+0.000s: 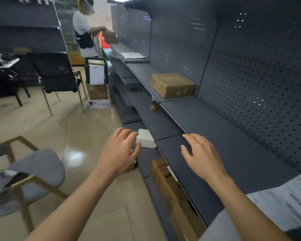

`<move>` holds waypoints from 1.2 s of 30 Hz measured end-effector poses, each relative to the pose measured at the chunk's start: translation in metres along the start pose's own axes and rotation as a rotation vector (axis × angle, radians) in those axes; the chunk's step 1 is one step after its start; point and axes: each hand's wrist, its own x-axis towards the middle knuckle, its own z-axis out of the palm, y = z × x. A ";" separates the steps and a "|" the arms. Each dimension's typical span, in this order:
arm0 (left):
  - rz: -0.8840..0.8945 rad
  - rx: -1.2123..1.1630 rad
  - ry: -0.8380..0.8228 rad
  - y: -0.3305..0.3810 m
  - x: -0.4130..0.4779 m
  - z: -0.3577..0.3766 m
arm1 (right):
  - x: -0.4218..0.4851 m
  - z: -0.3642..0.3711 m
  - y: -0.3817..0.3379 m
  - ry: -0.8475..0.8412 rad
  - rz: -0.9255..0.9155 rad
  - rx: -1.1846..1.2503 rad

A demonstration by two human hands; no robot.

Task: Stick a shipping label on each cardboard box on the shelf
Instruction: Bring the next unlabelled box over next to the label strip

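Observation:
A brown cardboard box [173, 85] lies on the dark grey shelf [233, 136], well beyond my hands. A small white box [146, 140] sits on the lower shelf's front edge; the fingertips of my left hand [122, 150] touch its near left corner, fingers loosely bent. My right hand [201, 155] hovers over the upper shelf's front edge with fingers spread, holding nothing. A sheet of printed labels [285, 204] lies on the shelf at the near right. More cardboard boxes [170, 188] stand on a lower shelf under my right arm.
A grey-cushioned wooden chair [30, 173] stands at my left, and a black chair [57, 73] farther back. Another person [85, 32] handles a cardboard box at the far end of the aisle. Stacked boxes [97, 89] stand on the floor by the shelf.

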 end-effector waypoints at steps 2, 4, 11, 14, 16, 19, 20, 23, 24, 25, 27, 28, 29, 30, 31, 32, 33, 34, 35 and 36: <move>-0.042 0.049 -0.003 -0.020 0.024 0.000 | 0.041 0.012 -0.004 -0.004 -0.026 0.025; -0.090 0.082 -0.001 -0.044 0.046 0.000 | 0.080 0.025 -0.012 -0.022 -0.067 0.047; -0.313 0.064 0.027 -0.134 0.084 0.012 | 0.191 0.086 -0.063 -0.125 -0.214 0.091; -0.404 0.020 0.016 -0.179 0.098 0.025 | 0.235 0.113 -0.087 -0.162 -0.254 0.106; -0.427 -0.003 0.005 -0.212 0.118 0.036 | 0.267 0.131 -0.099 -0.168 -0.256 0.092; -0.416 -0.048 -0.009 -0.259 0.157 0.056 | 0.312 0.156 -0.111 -0.170 -0.218 0.071; -0.400 -0.067 -0.014 -0.273 0.173 0.061 | 0.327 0.162 -0.114 -0.169 -0.198 0.057; -0.330 -0.114 -0.026 -0.303 0.226 0.075 | 0.369 0.167 -0.116 -0.155 -0.126 0.018; -0.296 -0.122 -0.031 -0.310 0.245 0.080 | 0.383 0.168 -0.115 -0.148 -0.097 0.003; -0.259 -0.127 -0.033 -0.316 0.264 0.084 | 0.396 0.168 -0.113 -0.135 -0.072 -0.014; -0.185 -0.142 -0.034 -0.323 0.302 0.094 | 0.417 0.168 -0.108 -0.114 -0.032 -0.052; -0.150 -0.147 -0.040 -0.325 0.319 0.099 | 0.426 0.169 -0.103 -0.113 -0.012 -0.069; -0.119 -0.150 -0.051 -0.324 0.336 0.105 | 0.434 0.170 -0.098 -0.115 0.009 -0.080; -0.090 -0.157 -0.062 -0.322 0.352 0.111 | 0.440 0.171 -0.091 -0.116 0.032 -0.086; -0.062 -0.167 -0.072 -0.319 0.367 0.118 | 0.447 0.172 -0.083 -0.115 0.061 -0.091; -0.033 -0.178 -0.080 -0.316 0.383 0.125 | 0.454 0.173 -0.073 -0.109 0.093 -0.098; 0.000 -0.187 -0.087 -0.312 0.400 0.133 | 0.462 0.174 -0.062 -0.097 0.126 -0.106; 0.034 -0.195 -0.094 -0.307 0.417 0.141 | 0.469 0.174 -0.051 -0.082 0.157 -0.113; 0.065 -0.201 -0.106 -0.302 0.434 0.151 | 0.476 0.175 -0.039 -0.060 0.188 -0.118; 0.092 -0.204 -0.118 -0.296 0.451 0.160 | 0.483 0.175 -0.027 -0.033 0.220 -0.120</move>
